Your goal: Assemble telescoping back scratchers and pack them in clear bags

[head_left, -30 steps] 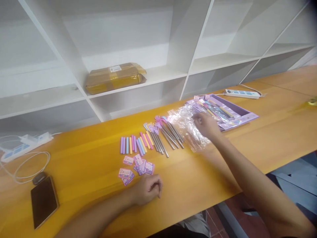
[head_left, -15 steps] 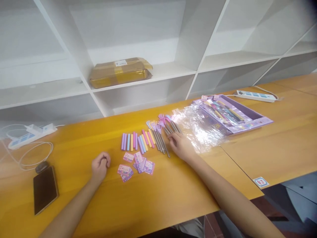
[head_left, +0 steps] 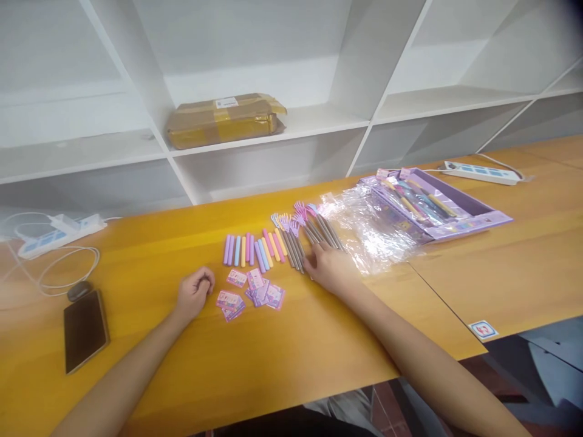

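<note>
Metal rods: two groups, coloured heads near the surface's far edge. Right hand: on the group beside the clear film; whether clamped or merely resting, cannot tell. Left hand: fingers curled together, between the cards and the left edge. Best handling, by judgement: pinch one rod below its head, draw it clear lengthwise, lest splayed heads snag.

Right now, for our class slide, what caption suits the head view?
Right hand at claw-tipped metal rods, left hand curled near printed cards, coloured sticks beside the rods.
</note>
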The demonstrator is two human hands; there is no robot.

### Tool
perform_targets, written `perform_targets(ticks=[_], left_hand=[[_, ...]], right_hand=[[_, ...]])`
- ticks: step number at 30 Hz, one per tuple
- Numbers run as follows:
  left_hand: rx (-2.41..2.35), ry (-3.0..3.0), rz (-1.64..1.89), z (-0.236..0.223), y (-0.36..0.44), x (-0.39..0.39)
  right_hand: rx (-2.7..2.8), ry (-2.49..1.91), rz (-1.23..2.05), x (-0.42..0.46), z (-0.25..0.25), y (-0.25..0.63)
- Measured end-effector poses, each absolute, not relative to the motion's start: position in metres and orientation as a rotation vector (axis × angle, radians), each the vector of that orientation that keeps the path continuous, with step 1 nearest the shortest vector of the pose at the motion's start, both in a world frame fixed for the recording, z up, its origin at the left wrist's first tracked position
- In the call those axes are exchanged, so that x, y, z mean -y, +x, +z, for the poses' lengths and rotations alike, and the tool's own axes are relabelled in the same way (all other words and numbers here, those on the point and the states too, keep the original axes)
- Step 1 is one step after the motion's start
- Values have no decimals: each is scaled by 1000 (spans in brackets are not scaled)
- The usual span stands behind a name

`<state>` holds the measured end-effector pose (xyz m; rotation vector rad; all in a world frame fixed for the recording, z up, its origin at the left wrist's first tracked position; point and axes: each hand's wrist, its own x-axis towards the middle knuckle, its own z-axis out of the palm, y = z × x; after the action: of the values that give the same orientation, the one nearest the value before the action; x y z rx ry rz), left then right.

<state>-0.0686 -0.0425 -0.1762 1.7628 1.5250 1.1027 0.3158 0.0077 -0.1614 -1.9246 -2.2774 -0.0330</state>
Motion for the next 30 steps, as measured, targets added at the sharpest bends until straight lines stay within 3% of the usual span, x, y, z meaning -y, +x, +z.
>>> perform_targets(ticks=[10,20,25,30], left_hand=[[-1623,1918,1065,-178,-71,38],[-1923,2032,941,-188,-62,-37],[-1937,2091,842,-189,-61,-38],[-1992,2084,784,-188,-60,-35]], right_hand=[[2269,-2025,51,-15,-160,315],[2165,-2044,74,-20,-170,325],[2066,-1945,124,-18,-165,335],[1841,-1613,398,-16,-161,339]])
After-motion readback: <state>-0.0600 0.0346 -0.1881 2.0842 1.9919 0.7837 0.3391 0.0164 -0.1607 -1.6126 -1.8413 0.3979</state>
